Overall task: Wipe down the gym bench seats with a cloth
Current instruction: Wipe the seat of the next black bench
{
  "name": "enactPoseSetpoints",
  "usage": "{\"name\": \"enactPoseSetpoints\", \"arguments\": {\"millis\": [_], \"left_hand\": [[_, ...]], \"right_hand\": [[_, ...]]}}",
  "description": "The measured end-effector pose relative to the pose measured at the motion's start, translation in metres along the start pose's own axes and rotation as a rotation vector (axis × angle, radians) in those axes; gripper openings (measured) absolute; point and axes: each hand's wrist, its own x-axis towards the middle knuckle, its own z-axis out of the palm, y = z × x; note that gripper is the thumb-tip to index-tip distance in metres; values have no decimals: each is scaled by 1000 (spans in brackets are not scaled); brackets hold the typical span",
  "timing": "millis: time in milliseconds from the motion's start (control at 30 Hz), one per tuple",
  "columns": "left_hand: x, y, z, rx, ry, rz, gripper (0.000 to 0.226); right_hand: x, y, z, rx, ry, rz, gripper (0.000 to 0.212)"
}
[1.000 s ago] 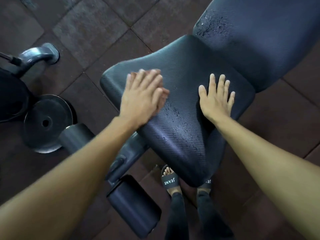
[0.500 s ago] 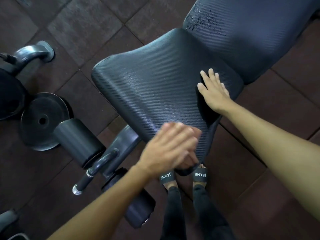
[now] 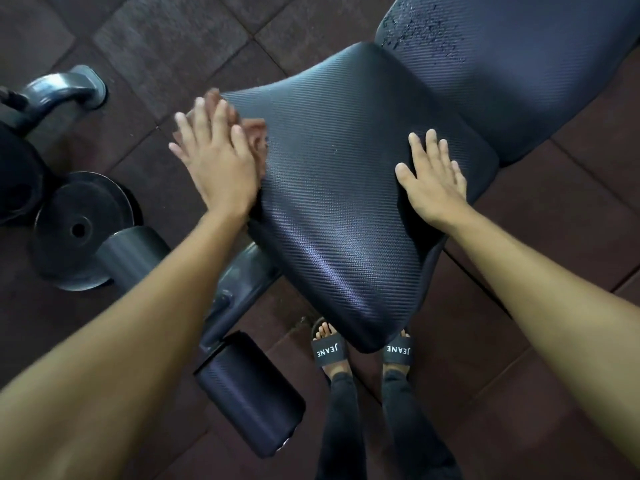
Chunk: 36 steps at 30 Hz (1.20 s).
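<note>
Head view, near things first. At six o'clock, two feet in black sandals (image 3: 329, 351), toes just under the thin near tip of the seat pad (image 3: 339, 220). At seven o'clock, a dark foam roller (image 3: 249, 393) on the bench frame, beside the seat and lower down.

Seat pad wide at the far end, thin at the near end, with the long way running from six o'clock up toward one o'clock. Looks dry and shiny, with no drops to be seen.

Right hand (image 3: 433, 188) at three o'clock on the seat, flat, fingers open and close together, holding nothing, likely just bracing. Left hand (image 3: 218, 168) at nine o'clock, flat too, fingers spread wide, not curled, pressing down on the cloth (image 3: 254, 133). Cloth reddish brown and blurry, right on the left edge of the seat, peeking out past the fingers toward one o'clock. Half of that hand out over the floor, so no more room to the left.

Open room toward three o'clock across the seat, and toward one o'clock along it. Past the far edge, the back pad (image 3: 502, 81), touching the seat or nearly so. Wet drops (image 3: 422, 32) at its near corner, at one o'clock, well apart from the cloth. Probably the next spot to wipe. Left hand on the cloth, right hand nearer the drops.

Far left, a round weight plate (image 3: 79, 230) on the dark floor tiles (image 3: 173, 39).
</note>
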Motion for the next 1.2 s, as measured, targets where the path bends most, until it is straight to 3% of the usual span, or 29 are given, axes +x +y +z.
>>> {"name": "enactPoseSetpoints", "arguments": {"millis": [167,300,400,500,600,700,867,1067,1200], "left_hand": [[-101,55,25,245,-58,407,49],[-141,101,40,250,-229,499,53],[-129,109,28,85,-314,457,52],[-89,84,-1,-88,-190,322,46],[-42,43,-12,0,-145,201,47],[-30,19,-2,126,-200,263,51],[-37,13,10,132,-110,272,51],[-36,12,9,115,-132,284,51],[-34,15,3,134,-214,272,52]], "right_hand": [[2,-2,-7,119,-26,20,56],[-4,-10,-20,329,-45,43,50],[-25,-25,-29,566,124,68,44],[-59,-55,-21,508,284,-28,40],[-77,-80,9,252,137,-78,61],[-75,-89,39,21,123,-14,78],[-68,-91,55,25,314,-9,59],[-66,-93,53,132,353,-4,50],[-69,-94,42,342,335,30,44]]}}
